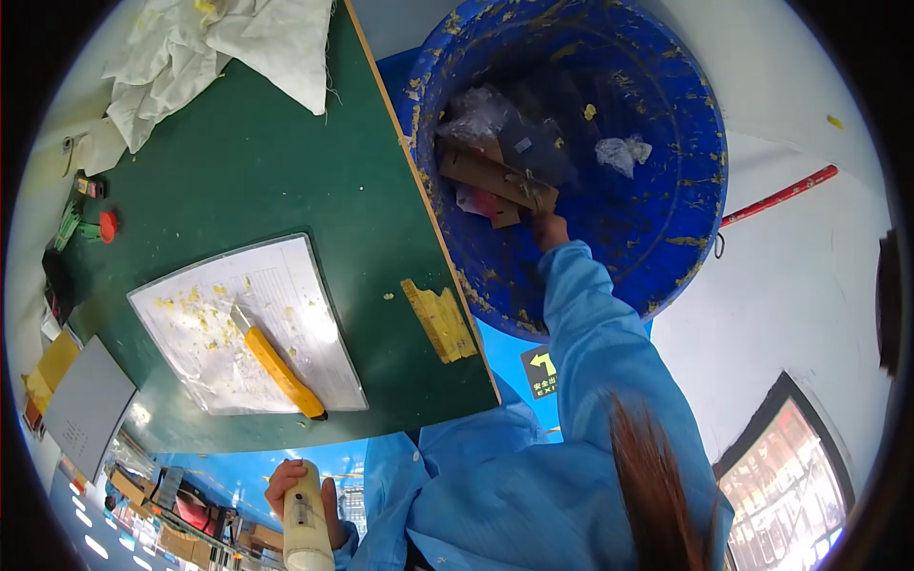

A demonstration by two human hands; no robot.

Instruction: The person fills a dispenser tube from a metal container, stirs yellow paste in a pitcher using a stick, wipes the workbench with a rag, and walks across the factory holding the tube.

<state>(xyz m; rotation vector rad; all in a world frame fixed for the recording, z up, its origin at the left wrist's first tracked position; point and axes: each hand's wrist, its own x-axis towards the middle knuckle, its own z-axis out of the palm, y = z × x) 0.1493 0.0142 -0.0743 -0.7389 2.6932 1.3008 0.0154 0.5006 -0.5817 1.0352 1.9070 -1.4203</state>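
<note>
My right hand [550,231] reaches down into a large blue bin [681,190], its fingers closed at the near end of a brown cardboard piece [486,175]. Crumpled clear plastic [476,112] and something pink lie around that cardboard. Low on the left, my left hand [284,483] is wrapped around a cream-coloured cylinder [307,523] with small dark marks on its side; its exact kind is unclear. On the green table [381,228], a yellow utility knife [284,373] with its blade out rests on a sheet in a clear sleeve [209,324], among yellow crumbs.
White cloth [228,48] lies at the table's far left corner. A torn yellow strip [440,322] sticks near the table's right edge. Green and red small items [95,226] and a white board [88,404] stand at the left. A red pole [781,195] is beyond the bin.
</note>
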